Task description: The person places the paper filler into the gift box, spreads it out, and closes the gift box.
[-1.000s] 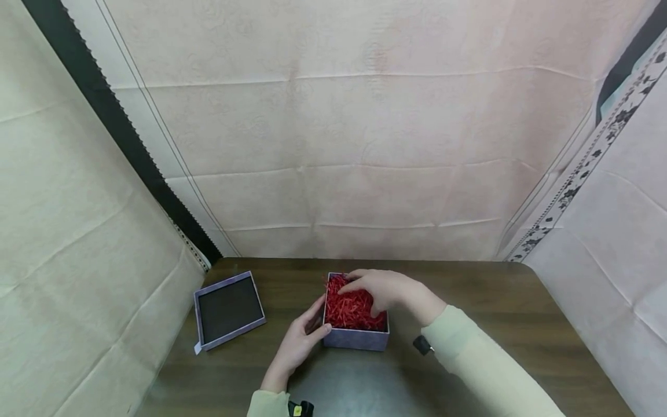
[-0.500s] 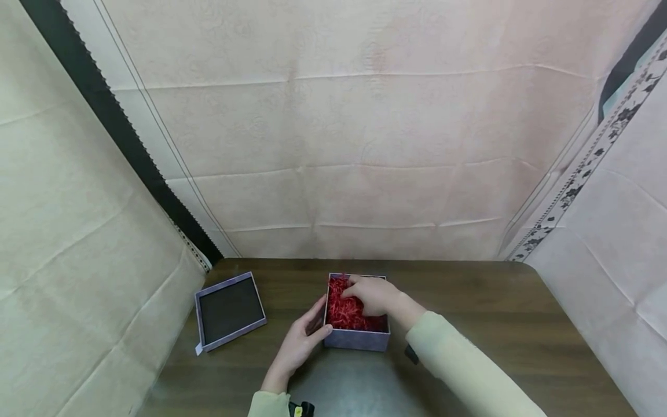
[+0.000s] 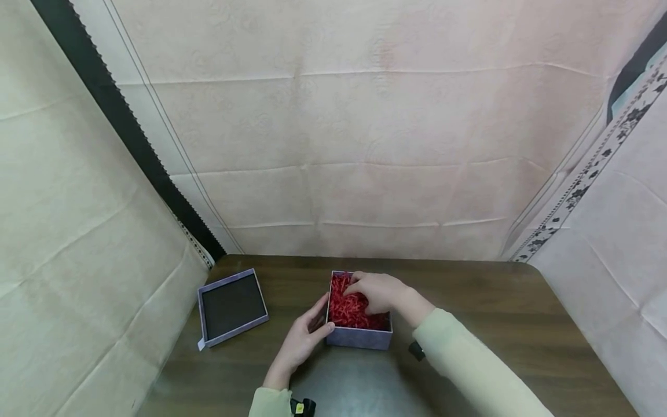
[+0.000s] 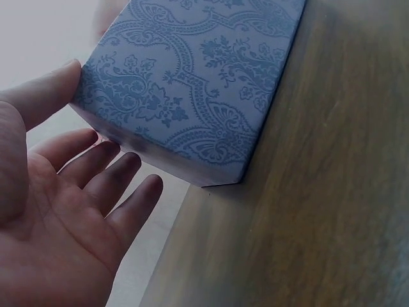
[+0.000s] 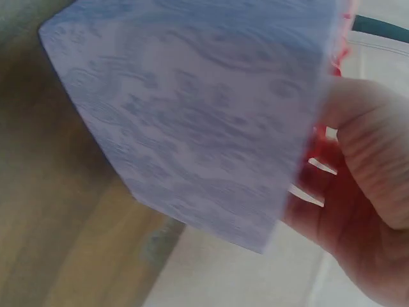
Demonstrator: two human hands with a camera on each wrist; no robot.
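Note:
A lavender gift box (image 3: 359, 338) with a floral pattern stands uncovered on the table, filled with red shredded paper (image 3: 346, 313). My left hand (image 3: 302, 341) steadies the box from its left: the thumb touches the near corner and the outstretched fingers lie along the left side. In the left wrist view this hand (image 4: 70, 211) shows its bare palm. My right hand (image 3: 379, 289) reaches over the box's right side, fingers bent loosely down onto the shreds. The right wrist view shows red shreds by its fingers, with the box wall (image 5: 185, 128) hiding part of them.
The box lid (image 3: 233, 307) lies upturned to the left, its dark inside facing up and a small pale tab at one corner. Beneath everything is a brown wooden table (image 3: 469, 301). Pale cloth hangings (image 3: 365, 145) enclose its back and sides.
My right hand has shifted among the shreds, its fingers drawing inward and then loosening slightly. The left hand keeps its place against the box. Box and lid hold their places; the head view has tilted slightly.

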